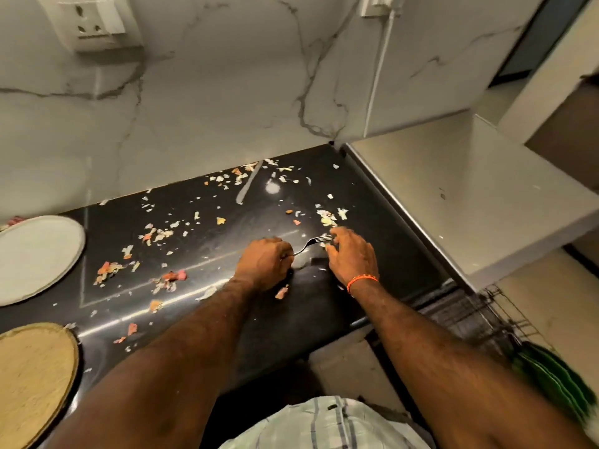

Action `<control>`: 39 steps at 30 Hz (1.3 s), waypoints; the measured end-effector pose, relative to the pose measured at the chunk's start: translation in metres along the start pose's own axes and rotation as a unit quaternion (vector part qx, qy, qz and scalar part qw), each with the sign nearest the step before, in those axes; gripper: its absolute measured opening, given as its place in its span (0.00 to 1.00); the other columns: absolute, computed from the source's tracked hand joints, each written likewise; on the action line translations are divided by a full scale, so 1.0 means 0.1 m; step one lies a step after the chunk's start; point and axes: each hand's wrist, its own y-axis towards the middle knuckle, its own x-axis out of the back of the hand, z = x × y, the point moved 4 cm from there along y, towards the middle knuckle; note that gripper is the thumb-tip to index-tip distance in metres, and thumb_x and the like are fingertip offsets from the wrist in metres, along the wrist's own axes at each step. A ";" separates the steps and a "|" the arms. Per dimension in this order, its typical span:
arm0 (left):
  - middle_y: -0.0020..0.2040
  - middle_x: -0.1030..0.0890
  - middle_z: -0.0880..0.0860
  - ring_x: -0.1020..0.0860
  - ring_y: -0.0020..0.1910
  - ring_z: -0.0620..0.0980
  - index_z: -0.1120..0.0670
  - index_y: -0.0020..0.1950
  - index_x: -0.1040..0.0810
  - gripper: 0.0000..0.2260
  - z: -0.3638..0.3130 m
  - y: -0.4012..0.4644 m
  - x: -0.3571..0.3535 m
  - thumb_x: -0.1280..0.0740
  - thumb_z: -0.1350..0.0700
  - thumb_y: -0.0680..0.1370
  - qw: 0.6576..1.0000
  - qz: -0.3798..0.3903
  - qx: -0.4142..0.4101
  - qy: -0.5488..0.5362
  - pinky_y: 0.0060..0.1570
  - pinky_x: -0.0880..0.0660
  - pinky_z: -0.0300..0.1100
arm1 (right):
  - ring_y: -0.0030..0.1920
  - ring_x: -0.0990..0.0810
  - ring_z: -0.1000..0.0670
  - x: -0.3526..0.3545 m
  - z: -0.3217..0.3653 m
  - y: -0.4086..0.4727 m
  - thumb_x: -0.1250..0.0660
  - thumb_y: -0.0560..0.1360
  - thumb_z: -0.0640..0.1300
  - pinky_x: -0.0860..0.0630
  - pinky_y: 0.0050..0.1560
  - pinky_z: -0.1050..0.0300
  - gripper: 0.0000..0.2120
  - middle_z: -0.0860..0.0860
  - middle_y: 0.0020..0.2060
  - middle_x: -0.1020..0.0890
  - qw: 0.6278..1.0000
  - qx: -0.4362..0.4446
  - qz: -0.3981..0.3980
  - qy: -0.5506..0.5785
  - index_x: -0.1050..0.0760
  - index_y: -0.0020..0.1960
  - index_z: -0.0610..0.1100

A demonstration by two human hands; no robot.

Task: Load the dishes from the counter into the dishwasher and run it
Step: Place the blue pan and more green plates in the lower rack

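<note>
From the head view, both hands work low over the glossy black stone counter (pixel 201 286). The left hand (pixel 264 262) is curled into a fist around the handle of a slim silver metal fork (pixel 311 244), which lies nearly flat, its tines pointing toward the right hand (pixel 351 257). That right hand has its fingers loosely spread and bent at the fork's tines, fingertips among a few pale crumbs there; whether it pinches anything I cannot tell. A thin orange thread bracelet (pixel 361 280) circles the right wrist.

Scattered pale and pinkish food scraps (pixel 162 234) litter the counter to the left of and beyond both hands, with a denser clump just past the right fingertips. Far to the left of the left hand sits a round white ceramic plate (pixel 35 257), partly cut off by the frame edge, and nearer the person on that same side lies a round tan woven mat (pixel 32 380).

Beyond the hands rises a white marble-veined wall (pixel 210 92) carrying a white socket plate (pixel 94 24). To the right of the right hand, below the counter's edge, a dark wire dishwasher rack (pixel 470 315) sticks out, with green-rimmed plates (pixel 551 380) standing in it.
</note>
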 end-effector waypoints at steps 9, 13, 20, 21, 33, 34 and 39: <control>0.50 0.17 0.50 0.20 0.49 0.53 0.49 0.52 0.17 0.08 -1.22 0.36 -0.34 0.35 0.49 0.78 0.994 0.049 -0.097 0.001 0.47 0.23 0.45 | 0.52 0.19 0.40 0.80 -1.07 -0.45 0.33 0.77 0.43 0.22 0.52 0.45 0.07 0.47 0.50 0.16 0.995 -0.071 -0.070 0.001 0.19 0.53 0.47; 0.47 0.17 0.51 0.19 0.49 0.55 0.50 0.50 0.17 0.08 -2.00 0.36 -0.62 0.35 0.51 0.77 0.985 0.057 -0.161 0.007 0.46 0.25 0.45 | 0.50 0.20 0.42 1.15 -1.67 -0.82 0.34 0.77 0.41 0.22 0.51 0.47 0.06 0.48 0.48 0.17 0.987 -0.114 -0.113 0.028 0.19 0.51 0.48; 0.48 0.16 0.52 0.19 0.50 0.56 0.52 0.47 0.17 0.08 -3.17 0.29 -1.17 0.35 0.51 0.77 0.969 0.101 -0.225 0.003 0.49 0.26 0.47 | 0.50 0.20 0.42 1.60 -2.71 -1.55 0.36 0.79 0.41 0.22 0.50 0.46 0.07 0.46 0.49 0.18 0.973 -0.182 -0.138 0.039 0.20 0.53 0.46; 0.48 0.16 0.52 0.19 0.51 0.55 0.53 0.46 0.18 0.08 -3.33 0.27 -1.24 0.35 0.52 0.77 0.967 0.104 -0.234 0.005 0.50 0.27 0.47 | 0.52 0.21 0.42 1.66 -2.84 -1.65 0.36 0.79 0.41 0.23 0.52 0.47 0.07 0.46 0.50 0.17 0.971 -0.190 -0.142 0.041 0.20 0.54 0.46; 0.42 0.17 0.53 0.19 0.43 0.56 0.51 0.40 0.25 0.06 -4.57 0.26 -2.16 0.37 0.53 0.76 0.944 0.173 -0.278 0.030 0.50 0.27 0.47 | 0.67 0.26 0.41 1.80 -3.94 -2.68 0.32 0.77 0.43 0.28 0.68 0.46 0.25 0.44 0.68 0.24 0.940 -0.337 -0.041 0.036 0.31 0.73 0.48; 0.43 0.17 0.52 0.19 0.43 0.55 0.50 0.40 0.26 0.06 -4.64 0.27 -2.25 0.37 0.52 0.76 0.941 0.182 -0.283 0.038 0.52 0.27 0.47 | 0.68 0.27 0.41 1.79 -3.98 -2.70 0.32 0.77 0.44 0.29 0.68 0.45 0.26 0.44 0.69 0.25 0.940 -0.338 -0.030 0.028 0.31 0.74 0.48; 0.45 0.17 0.51 0.19 0.45 0.53 0.50 0.45 0.23 0.05 -5.00 0.39 -2.80 0.37 0.51 0.77 0.924 0.219 -0.305 0.066 0.59 0.27 0.50 | 0.62 0.22 0.45 1.75 -4.38 -2.61 0.37 0.81 0.56 0.25 0.63 0.48 0.20 0.45 0.62 0.19 0.927 -0.363 -0.055 0.075 0.23 0.68 0.46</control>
